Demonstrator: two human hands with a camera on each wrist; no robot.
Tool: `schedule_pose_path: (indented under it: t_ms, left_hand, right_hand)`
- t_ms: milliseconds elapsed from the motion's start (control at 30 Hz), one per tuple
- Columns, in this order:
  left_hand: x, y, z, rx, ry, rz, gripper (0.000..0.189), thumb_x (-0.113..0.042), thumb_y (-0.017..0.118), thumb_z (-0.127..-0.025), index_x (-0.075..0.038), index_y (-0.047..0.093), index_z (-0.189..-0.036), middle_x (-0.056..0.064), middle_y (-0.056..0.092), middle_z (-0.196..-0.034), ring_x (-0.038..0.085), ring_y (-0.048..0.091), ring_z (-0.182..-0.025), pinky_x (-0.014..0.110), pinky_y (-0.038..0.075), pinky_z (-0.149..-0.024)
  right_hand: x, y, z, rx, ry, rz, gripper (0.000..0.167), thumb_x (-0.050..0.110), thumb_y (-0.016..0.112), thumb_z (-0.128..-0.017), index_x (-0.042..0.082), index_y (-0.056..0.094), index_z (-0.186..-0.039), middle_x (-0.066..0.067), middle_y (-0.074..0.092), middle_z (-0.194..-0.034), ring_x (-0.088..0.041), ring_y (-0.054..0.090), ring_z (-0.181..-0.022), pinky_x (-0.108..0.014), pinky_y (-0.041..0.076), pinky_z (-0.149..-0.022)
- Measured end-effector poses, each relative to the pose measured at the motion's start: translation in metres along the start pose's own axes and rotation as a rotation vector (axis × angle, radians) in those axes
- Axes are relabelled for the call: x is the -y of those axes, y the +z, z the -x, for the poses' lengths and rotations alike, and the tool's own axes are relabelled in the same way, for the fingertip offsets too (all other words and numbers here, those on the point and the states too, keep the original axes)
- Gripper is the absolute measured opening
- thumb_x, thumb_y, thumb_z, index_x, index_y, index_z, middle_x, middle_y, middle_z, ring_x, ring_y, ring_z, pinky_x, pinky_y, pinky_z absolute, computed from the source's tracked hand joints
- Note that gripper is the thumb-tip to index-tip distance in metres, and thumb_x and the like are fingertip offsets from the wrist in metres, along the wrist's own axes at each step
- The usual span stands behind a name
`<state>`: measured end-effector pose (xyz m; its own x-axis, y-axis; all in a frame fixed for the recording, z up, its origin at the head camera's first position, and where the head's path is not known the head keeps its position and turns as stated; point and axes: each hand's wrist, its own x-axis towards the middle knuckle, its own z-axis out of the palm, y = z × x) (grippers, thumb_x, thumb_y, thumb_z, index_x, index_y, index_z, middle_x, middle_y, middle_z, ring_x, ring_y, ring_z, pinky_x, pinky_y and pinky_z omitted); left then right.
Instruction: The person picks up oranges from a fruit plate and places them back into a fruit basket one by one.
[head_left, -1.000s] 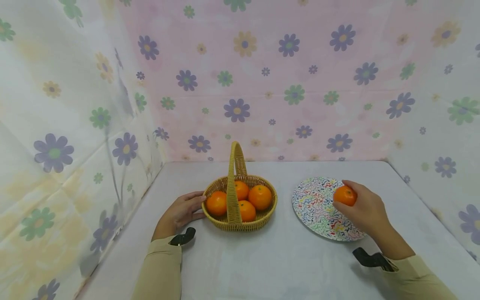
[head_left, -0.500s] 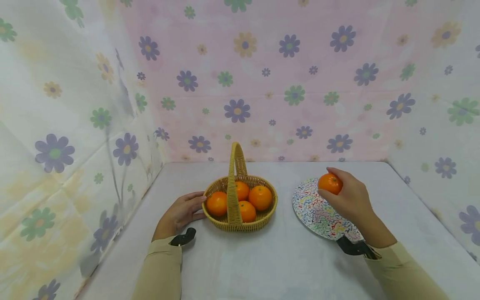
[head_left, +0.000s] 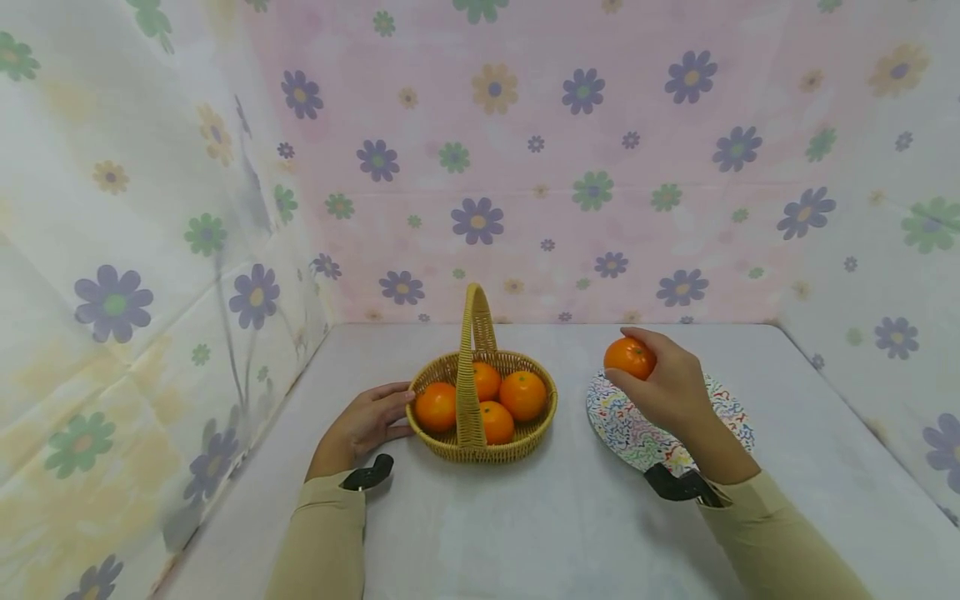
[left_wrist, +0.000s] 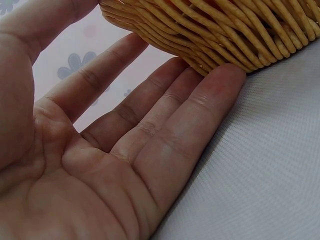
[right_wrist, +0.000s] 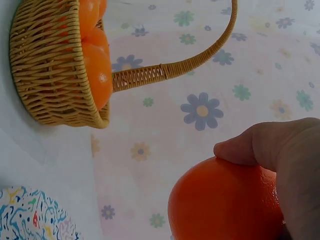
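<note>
In the head view my right hand (head_left: 672, 390) holds an orange (head_left: 628, 358) between thumb and fingers, raised over the left part of a round plate (head_left: 621, 423) with a multicoloured squiggle pattern. The right wrist view shows the thumb pressed on the orange's smooth skin (right_wrist: 220, 202). To the left stands a wicker basket (head_left: 487, 453) with a tall arched handle (head_left: 467, 367), holding several oranges (head_left: 522, 396). My left hand (head_left: 369, 423) rests against the basket's left side. Its fingers (left_wrist: 170, 135) are extended, their tips at the lower wicker wall.
A white cloth (head_left: 525, 533) covers the table. Flower-printed fabric (head_left: 540, 158) hangs behind it and along both sides. A black strap piece (head_left: 678, 483) sticks out at my right wrist, and another (head_left: 367, 473) at my left.
My right hand has carried the orange leftward and up, from above the plate's right side to its left edge. The left hand and the basket have stayed in place.
</note>
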<state>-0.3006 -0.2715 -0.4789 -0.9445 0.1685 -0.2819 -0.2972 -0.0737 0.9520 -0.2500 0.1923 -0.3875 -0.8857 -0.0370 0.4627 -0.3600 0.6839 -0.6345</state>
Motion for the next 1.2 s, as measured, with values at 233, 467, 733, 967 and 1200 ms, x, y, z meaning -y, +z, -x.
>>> schedule_pose_path:
  t_ms: [233,467,733,967,1200]
  left_hand:
    - [0.001,-0.001,-0.001,0.012,-0.002,0.003,0.063,-0.026,0.076,-0.095,-0.005,0.051,-0.149,0.004,0.069,-0.130,0.019,0.069,-0.115,0.047,0.060,-0.096]
    - [-0.001,0.000,0.001,0.016,-0.006,-0.003,0.065,-0.027,0.076,-0.096,-0.005,0.050,-0.150,0.005,0.067,-0.133,0.019,0.069,-0.115,0.047,0.060,-0.097]
    - [-0.003,0.001,0.000,0.023,0.005,-0.004,0.063,-0.028,0.075,-0.097,-0.005,0.050,-0.150,0.007,0.066,-0.136,0.020,0.068,-0.116,0.048,0.060,-0.097]
    - [-0.003,0.001,0.001,0.022,-0.002,-0.007,0.064,-0.028,0.076,-0.096,-0.005,0.050,-0.150,0.006,0.066,-0.136,0.020,0.069,-0.116,0.047,0.060,-0.097]
    - [-0.003,0.001,0.002,0.014,-0.001,-0.003,0.062,-0.027,0.075,-0.097,-0.005,0.051,-0.149,0.006,0.067,-0.134,0.020,0.069,-0.115,0.047,0.060,-0.097]
  right_hand:
    - [0.014,0.017,-0.008,0.056,-0.008,-0.067,0.061,0.024,0.082,-0.089,0.013,0.058,-0.144,-0.014,0.064,-0.134,-0.033,0.065,-0.110,-0.051,0.064,-0.083]
    - [0.030,0.038,-0.017,0.086,-0.049,-0.090,0.057,0.024,0.083,-0.087,0.017,0.061,-0.140,-0.010,0.066,-0.131,-0.030,0.066,-0.106,-0.046,0.065,-0.081]
    - [0.047,0.060,-0.026,0.112,-0.081,-0.102,0.053,0.025,0.083,-0.088,0.016,0.063,-0.136,-0.008,0.067,-0.132,-0.027,0.068,-0.106,-0.042,0.065,-0.081]
    - [0.065,0.074,-0.029,0.157,-0.108,-0.130,0.049,0.025,0.082,-0.088,0.016,0.065,-0.134,-0.005,0.068,-0.128,-0.024,0.068,-0.104,-0.039,0.065,-0.080]
    - [0.081,0.091,-0.028,0.209,-0.090,-0.206,0.050,0.029,0.083,-0.088,0.018,0.066,-0.134,-0.001,0.068,-0.127,-0.022,0.068,-0.104,-0.039,0.065,-0.081]
